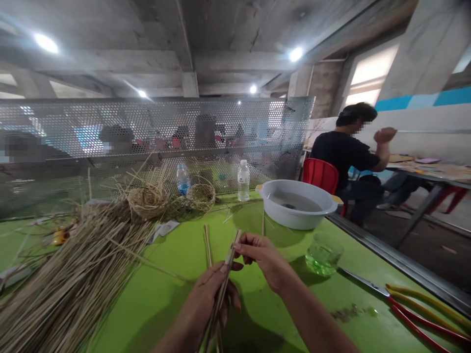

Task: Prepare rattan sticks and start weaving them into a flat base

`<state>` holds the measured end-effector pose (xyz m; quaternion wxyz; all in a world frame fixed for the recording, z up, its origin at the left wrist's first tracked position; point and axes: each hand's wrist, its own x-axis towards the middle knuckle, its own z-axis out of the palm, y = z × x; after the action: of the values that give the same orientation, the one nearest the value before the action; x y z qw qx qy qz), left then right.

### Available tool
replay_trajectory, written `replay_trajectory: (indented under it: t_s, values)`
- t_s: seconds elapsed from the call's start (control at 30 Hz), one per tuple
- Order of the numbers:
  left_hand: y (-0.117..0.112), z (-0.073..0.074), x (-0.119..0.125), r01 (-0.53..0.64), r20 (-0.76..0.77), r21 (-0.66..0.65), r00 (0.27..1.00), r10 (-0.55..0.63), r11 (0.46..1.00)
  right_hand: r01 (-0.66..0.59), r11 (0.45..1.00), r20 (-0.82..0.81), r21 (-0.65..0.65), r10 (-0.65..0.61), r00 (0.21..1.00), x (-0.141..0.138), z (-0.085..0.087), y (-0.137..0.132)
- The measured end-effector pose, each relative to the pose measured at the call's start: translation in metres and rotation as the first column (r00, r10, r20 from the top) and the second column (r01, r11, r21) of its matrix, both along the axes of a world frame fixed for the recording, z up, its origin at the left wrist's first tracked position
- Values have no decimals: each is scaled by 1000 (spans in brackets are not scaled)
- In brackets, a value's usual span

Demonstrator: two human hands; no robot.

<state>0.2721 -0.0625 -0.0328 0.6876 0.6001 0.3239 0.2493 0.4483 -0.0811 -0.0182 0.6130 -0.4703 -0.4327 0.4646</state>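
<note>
My left hand (219,288) is wrapped round a thin bundle of straw-coloured reed strips (231,252), which slants up and away from me over the green table. Near the bundle's upper end, my right hand (262,256) pinches the strips between thumb and fingers. Just beyond my left hand lies another short group of strips (207,240), its near end hidden by that hand. A large pile of loose reed strips (84,260) spreads to the left of my hands.
Woven baskets (147,202) stand behind the pile near a perforated metal screen (221,122). A white basin of water (294,220), a clear bottle (243,181), a clear cup (324,255) and long-bladed scissors (382,289) are around. A seated person (342,152) is at right.
</note>
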Motion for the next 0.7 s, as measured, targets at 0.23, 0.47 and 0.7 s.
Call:
replay_trajectory:
  t_s: [0.23,0.47,0.7]
  values:
    - [3,-3,-1,-9,8,-19,1000,9,1000,-58,998,25,-21,58,998,-1,-4,0]
    - [-1,1,0,-51,-44,-11,998,50,999,-94,994,49,-52,96,994,-1,-1,0]
    - [-1,1,2,-41,-58,19,997,42,999,-88,995,44,-39,90,995,-4,-8,2]
